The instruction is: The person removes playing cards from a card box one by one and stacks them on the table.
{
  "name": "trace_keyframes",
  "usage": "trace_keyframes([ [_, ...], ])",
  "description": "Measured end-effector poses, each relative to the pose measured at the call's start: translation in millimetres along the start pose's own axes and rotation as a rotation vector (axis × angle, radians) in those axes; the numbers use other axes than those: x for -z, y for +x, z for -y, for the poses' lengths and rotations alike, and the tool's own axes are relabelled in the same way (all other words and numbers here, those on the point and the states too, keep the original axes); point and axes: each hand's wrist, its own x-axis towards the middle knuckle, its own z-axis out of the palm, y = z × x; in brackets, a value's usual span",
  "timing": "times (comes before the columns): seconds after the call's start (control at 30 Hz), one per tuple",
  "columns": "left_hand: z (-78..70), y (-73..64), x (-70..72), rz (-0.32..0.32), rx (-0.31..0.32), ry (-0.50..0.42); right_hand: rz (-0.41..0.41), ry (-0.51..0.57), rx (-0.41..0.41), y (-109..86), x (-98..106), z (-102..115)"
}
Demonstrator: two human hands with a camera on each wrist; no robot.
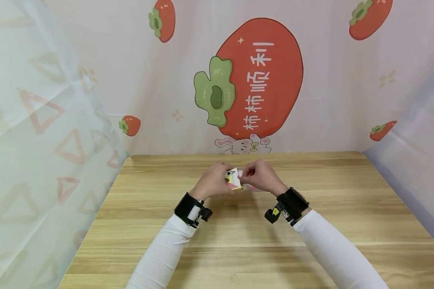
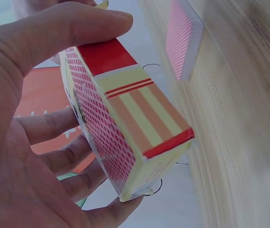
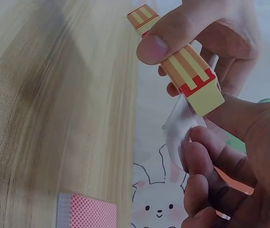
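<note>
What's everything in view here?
Card box: one, red, cream and orange, in the left hand
Thin piece: one, whitish, between box and right hand
Card stack: one, red-and-white, on the table
Table: one, wood-coloured, under the hands
Backdrop: one, pale, behind the table
Fruit prints: five, red, on the backdrop
Rabbit print: one, white, below the largest fruit
Side cloths: two, pale, left and right
Sleeves: two, white, on the forearms
Wrist devices: two, black, on the wrists
Hands: two, bare, centre

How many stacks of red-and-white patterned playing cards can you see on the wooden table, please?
1: the patterned stack lies on the wooden table, near the right hand; others may be hidden behind it.
</note>
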Motion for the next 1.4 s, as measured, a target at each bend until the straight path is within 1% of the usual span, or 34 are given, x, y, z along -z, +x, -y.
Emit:
trace_keyframes([
  [0.13, -0.5, 0.0, 0.9, 0.009, -0.002, 0.006, 0.005, -0.021, -0.035, 1.9, -2.8, 0.7],
  [0.33, -1.2, -0.7, 2.1, 0.025, 0.012, 0.007, 0.012, -0.03, -0.079, 3.5, -4.7, 2.1],
  [0.5, -1.3, -0.1, 2.2, 0.026, 0.02, 0.009, 0.014, -0.038, -0.08, 4.2, -3.9, 2.9],
  [0.73, -0.8, 1.0, 1.5, 0.022, 0.012, 0.014, 0.017, -0.05, -0.085, 2.8, -0.7, 3.8],
  [0.9, -0.6, 0.2, 1.8, 0.026, 0.021, 0.016, 0.036, -0.047, -0.089, 2.4, 0.4, 3.9],
  [0.97, -1.1, 0.1, 1.9, 0.024, 0.021, 0.018, 0.045, -0.031, -0.101, 2.2, 1.2, 3.7],
  [1.2, -1.9, -0.9, 2.4, 0.025, 0.023, 0.016, 0.099, 0.083, -0.162, 1.8, 4.7, 0.1],
  [1.4, -2.1, -2.8, 2.5, 0.019, 0.029, 0.021, 0.139, 0.154, -0.211, 0.9, 7.5, -3.4],
])
